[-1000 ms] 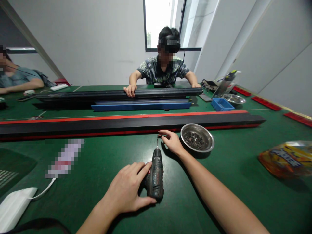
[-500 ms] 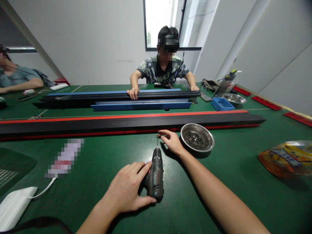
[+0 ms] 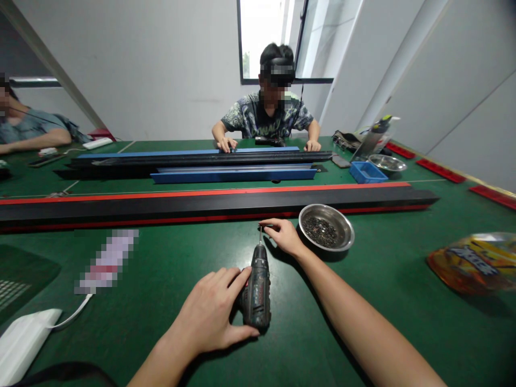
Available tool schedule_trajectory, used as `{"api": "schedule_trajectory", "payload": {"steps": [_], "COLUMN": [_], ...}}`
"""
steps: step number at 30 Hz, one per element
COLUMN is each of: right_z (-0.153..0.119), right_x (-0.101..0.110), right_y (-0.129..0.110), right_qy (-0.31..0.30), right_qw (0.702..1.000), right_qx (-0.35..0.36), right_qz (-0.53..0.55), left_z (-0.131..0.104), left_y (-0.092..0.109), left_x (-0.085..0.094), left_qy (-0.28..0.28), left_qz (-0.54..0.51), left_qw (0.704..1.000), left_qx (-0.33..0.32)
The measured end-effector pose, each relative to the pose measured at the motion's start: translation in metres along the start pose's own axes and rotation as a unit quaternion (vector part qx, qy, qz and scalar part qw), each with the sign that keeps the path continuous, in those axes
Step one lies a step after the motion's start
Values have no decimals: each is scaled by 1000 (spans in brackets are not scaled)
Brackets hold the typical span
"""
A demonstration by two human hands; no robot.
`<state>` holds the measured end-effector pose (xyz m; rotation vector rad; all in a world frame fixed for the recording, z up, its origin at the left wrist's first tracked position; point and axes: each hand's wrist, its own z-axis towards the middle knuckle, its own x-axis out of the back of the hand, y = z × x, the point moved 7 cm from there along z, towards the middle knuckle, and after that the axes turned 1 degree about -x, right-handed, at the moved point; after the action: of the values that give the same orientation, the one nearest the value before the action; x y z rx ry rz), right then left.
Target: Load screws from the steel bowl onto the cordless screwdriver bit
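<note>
My left hand (image 3: 209,309) is wrapped round a black cordless drill (image 3: 258,290), which lies along the green table with its bit (image 3: 260,236) facing away from me. At the bit's tip, my right hand (image 3: 285,237) pinches a small dark screw, mostly hidden by the fingertips. Just right of that hand stands a round metal bowl (image 3: 347,241) holding many small dark screws (image 3: 320,231). Beyond the bit, a long black bar with red edges (image 3: 226,203) stretches across the table.
Across the table a co-worker (image 3: 274,115) has both hands near blue and black bars (image 3: 234,176). A blue bin (image 3: 367,172) and a second metal bowl (image 3: 389,163) stand far right. An orange-yellow bag (image 3: 475,263) lies right; a white device (image 3: 30,341) with a cable lies left.
My right fingertips have shifted very slightly left at the bit's tip; the drill has stayed in place. The co-worker's hands have drawn back from the black bar.
</note>
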<state>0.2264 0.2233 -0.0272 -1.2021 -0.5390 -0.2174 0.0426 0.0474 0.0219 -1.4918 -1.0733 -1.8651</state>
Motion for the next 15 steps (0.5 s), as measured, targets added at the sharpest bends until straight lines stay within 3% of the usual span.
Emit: {"api": "schedule_trajectory", "payload": {"steps": [7, 15], "right_z": [1, -1], "right_x": [7, 4], "right_y": [12, 1], "right_qy": [90, 68], "right_qw": [995, 994], "right_qx": [-49, -59], "right_qz": [-1, -58], "left_z": [0, 7], "left_y": [-1, -7], "left_x": [-4, -9], "left_qy": [11, 30], "left_qz": [29, 51], "left_qw": [999, 998], "left_qx": [16, 34]}}
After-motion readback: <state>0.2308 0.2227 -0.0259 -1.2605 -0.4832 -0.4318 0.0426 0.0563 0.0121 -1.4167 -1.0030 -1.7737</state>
